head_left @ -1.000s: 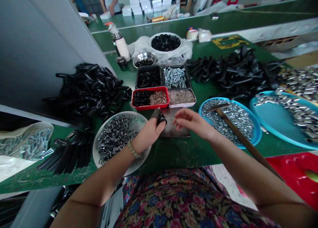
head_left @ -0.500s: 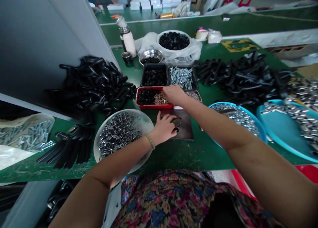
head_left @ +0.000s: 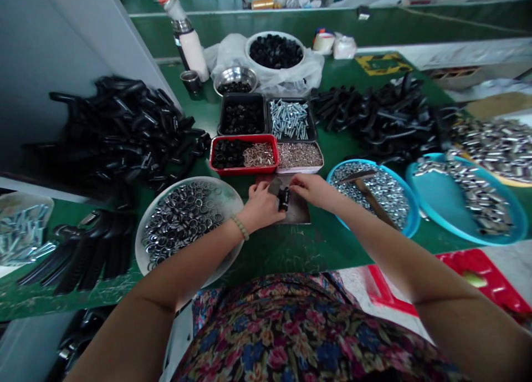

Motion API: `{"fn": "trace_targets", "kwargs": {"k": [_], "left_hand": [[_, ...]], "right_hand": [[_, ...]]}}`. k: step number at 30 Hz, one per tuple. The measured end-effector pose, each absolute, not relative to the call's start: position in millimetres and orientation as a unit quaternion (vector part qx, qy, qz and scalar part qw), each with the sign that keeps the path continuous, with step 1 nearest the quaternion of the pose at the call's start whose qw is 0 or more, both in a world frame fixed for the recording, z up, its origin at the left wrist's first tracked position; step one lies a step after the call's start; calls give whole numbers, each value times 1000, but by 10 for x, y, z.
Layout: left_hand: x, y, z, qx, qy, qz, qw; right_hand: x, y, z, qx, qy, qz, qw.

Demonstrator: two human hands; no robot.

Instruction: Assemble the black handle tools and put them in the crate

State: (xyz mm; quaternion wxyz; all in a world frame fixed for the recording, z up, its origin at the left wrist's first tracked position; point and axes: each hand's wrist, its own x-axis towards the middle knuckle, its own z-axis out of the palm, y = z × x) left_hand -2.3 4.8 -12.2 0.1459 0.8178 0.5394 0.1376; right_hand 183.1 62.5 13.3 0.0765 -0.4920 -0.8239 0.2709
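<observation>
l hand (head_left: 261,200) clamped on small black part (head_left: 284,199), r hand (head_left: 312,190) apart, just beside it; metal plate (head_left: 298,213) under both, red tray (head_left: 243,171) ahead, bowl of rings (head_left: 226,196) left, blue tray of nuts (head_left: 409,221) right.

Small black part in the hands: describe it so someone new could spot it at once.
Find the white plate of metal rings on the green bench. Just right of it, above a dark metal plate, the left hand grips the small black part, with the right hand touching it. Nothing else black is in a hand.
</observation>
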Motion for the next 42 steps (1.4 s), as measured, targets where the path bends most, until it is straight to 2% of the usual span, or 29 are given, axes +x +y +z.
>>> {"fn": "trace_targets", "kwargs": {"k": [6, 11, 16, 18, 21, 23, 25, 27, 30, 33, 35, 37, 39, 42], "left_hand": [[-19, 43, -128, 812, 543, 150, 154], [-26, 42, -133, 815, 535, 158, 157], [-20, 46, -141, 820, 532, 152, 146], [-15, 50, -142, 820, 532, 154, 144], [-9, 54, -134, 822, 531, 147, 142], [-7, 55, -126, 824, 530, 141, 140], [-7, 56, -119, 824, 531, 142, 138], [-9, 55, -117, 821, 534, 145, 139], [-16, 53, -127, 821, 533, 149, 144], [-23, 54, -148, 815, 536, 155, 153], [-25, 57, -161, 810, 543, 157, 157], [-28, 61, -167, 807, 547, 157, 157], [-33, 60, -165, 809, 545, 158, 157], [-40, 38, -151, 811, 542, 157, 154]], "right_hand": [[1709, 564, 248, -433, -896, 98, -28], [1636, 465, 271, -391, -920, 8, -33], [1643, 424, 231, -347, -937, 15, -15], [1831, 401, 216, -381, -925, 15, 10], [2371, 332, 207, -560, -826, -47, 41], [2772, 279, 190, -696, -714, -77, -1], [3050, 227, 160, -748, -658, -56, -66], [3121, 168, 142, -749, -656, -35, -88], [2861, 49, 221, -735, -678, -5, -7], [2404, -80, 424, -650, -744, 125, 90], [2131, -131, 555, -576, -785, 193, 121], [1942, -136, 625, -553, -795, 200, 148], [1857, -103, 619, -566, -789, 190, 145], [1940, -31, 510, -581, -784, 200, 83]]}}
